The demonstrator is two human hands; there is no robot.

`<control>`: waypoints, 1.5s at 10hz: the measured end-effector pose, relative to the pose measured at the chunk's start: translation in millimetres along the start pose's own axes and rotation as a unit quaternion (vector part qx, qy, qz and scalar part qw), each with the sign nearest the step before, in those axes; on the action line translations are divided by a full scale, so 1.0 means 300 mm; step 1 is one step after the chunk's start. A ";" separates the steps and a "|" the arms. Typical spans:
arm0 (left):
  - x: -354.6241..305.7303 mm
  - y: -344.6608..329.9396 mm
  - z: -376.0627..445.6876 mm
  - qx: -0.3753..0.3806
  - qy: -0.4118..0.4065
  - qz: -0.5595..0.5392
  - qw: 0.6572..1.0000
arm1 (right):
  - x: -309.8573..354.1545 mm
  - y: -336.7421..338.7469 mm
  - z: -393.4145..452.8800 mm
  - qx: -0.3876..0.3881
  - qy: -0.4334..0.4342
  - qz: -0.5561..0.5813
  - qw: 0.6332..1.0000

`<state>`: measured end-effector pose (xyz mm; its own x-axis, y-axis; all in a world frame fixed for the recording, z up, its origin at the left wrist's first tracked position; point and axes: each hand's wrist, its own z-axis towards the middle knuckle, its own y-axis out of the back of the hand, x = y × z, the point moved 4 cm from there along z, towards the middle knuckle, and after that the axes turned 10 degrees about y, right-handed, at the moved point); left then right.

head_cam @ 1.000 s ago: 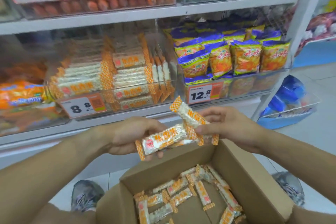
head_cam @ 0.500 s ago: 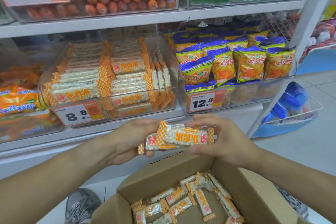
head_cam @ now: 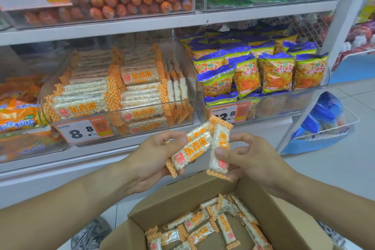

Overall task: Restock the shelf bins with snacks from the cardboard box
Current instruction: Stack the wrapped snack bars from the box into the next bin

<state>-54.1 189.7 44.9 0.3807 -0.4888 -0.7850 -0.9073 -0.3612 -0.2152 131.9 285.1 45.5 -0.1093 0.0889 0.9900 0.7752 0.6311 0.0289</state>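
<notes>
Head view: looking down at both hands above an open box, shelves behind.
Left hand (head_cam: 151, 160): curled around a rice-puff bar (head_cam: 190, 151), slanted, label up, thumb on its upper end.
Right hand (head_cam: 248, 160): pinching a second bar (head_cam: 220, 148), held near upright, touching the first at the top.
Cardboard box (head_cam: 180, 195): low in view, flaps open, loose bars (head_cam: 213, 227) scattered across its bottom.
Matching bin (head_cam: 121, 91): clear, middle shelf, stacked with the same bars, price tag (head_cam: 84, 131) reading 8.8 on its front edge.
Neighbouring bin (head_cam: 263, 71): right of it, blue-and-yellow chip bags, tag 12.8.
Top shelf (head_cam: 162, 22): orange sausages, green packets.
</notes>
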 end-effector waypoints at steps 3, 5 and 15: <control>0.015 -0.049 -0.005 0.010 -0.014 0.000 1.000 | -0.001 -0.039 -0.023 0.010 -0.075 0.170 0.982; 0.017 -0.060 -0.014 0.067 -0.045 0.055 0.995 | -0.011 -0.063 -0.023 -0.006 -0.071 0.233 0.970; -0.215 0.196 -0.197 -0.073 -0.239 0.085 0.964 | 0.312 -0.296 0.105 0.125 0.312 -0.243 0.910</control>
<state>-121.6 153.2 117.2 0.0707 -0.1409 -0.9875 -0.9011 -0.4335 -0.0027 33.2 261.7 131.1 0.0347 -0.6529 0.7567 0.5549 0.6423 0.5288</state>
